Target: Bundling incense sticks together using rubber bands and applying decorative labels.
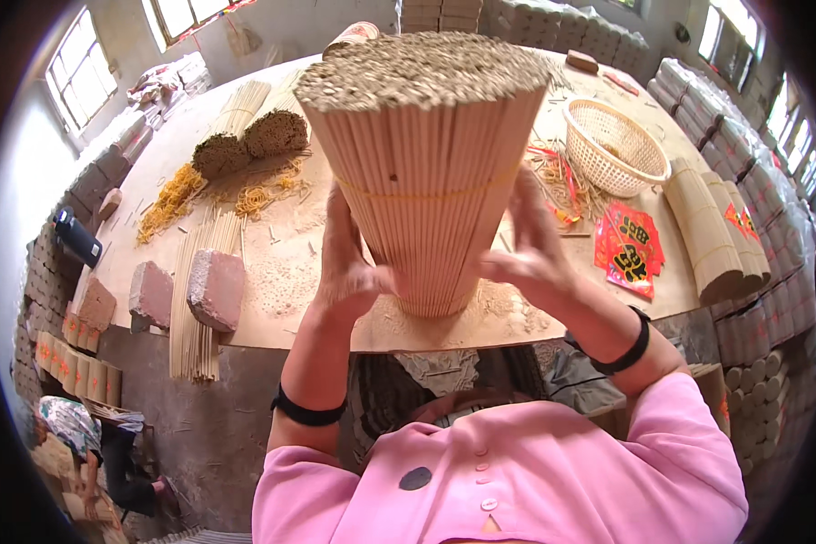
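A large bundle of thin wooden sticks (426,172) stands upright before me near the table's front edge, its packed tips facing up. A thin yellow band circles it above the middle. My left hand (346,254) presses against its left side, and my right hand (535,249) against its right side, so the bundle is gripped between both palms. Both hands are a little blurred, and their fingers reach partly behind the sticks. Crumbs and dust lie around the bundle's foot on the wooden table (272,308).
Left: two dark-tipped stick bundles (276,133), yellow rubber bands (168,201), loose sticks under a brick (216,290). Right: a woven basket (612,145), red printed papers (627,249), wrapped bundles (703,231). Wrapped stacks line the walls. Another person (86,444) sits at lower left.
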{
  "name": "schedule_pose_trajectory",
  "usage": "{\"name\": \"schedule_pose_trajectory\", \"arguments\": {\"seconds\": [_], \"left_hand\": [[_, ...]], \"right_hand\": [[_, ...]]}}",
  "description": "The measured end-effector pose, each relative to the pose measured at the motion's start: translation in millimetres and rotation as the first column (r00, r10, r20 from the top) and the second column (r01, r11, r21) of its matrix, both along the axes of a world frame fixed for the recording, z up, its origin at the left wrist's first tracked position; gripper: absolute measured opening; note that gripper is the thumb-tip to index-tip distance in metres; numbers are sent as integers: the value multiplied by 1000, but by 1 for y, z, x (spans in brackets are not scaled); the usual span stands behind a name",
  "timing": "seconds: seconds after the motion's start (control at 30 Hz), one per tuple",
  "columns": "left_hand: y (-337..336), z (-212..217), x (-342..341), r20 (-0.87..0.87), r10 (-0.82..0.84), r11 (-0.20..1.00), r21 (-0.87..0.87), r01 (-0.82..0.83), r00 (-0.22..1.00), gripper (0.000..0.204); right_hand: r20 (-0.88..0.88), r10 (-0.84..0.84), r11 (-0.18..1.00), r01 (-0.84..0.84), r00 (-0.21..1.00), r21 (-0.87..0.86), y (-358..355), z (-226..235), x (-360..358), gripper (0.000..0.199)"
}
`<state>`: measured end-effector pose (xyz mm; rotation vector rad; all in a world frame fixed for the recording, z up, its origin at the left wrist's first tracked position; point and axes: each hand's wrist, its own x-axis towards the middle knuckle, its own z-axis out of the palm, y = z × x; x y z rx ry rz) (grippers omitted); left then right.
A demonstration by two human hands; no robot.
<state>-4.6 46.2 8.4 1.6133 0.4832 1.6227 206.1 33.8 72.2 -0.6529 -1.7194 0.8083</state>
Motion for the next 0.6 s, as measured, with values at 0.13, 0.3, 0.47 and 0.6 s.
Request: {"name": "schedule_pose_trajectory", "arguments": {"seconds": [0.13,0.3,0.47,0.6], "left_hand": [[-34,-24,-5,-241,291,957,86,-278,926,144],[-62,-30,26,-188,264,925,-230,-303,946,124],[-45,-51,50,-191,459,872,-88,-481,867,91],[-42,-54,44,-193,428,891,-74,-448,883,100]], "right_hand": [[118,-84,588,-46,990,807,25,59,31,116],[590,-626,646,-83,510,758,49,94,52,113],[707,-590,753,-49,389,656,22,92,51,111],[713,-557,798,37,426,601,20,94,72,109]]}}
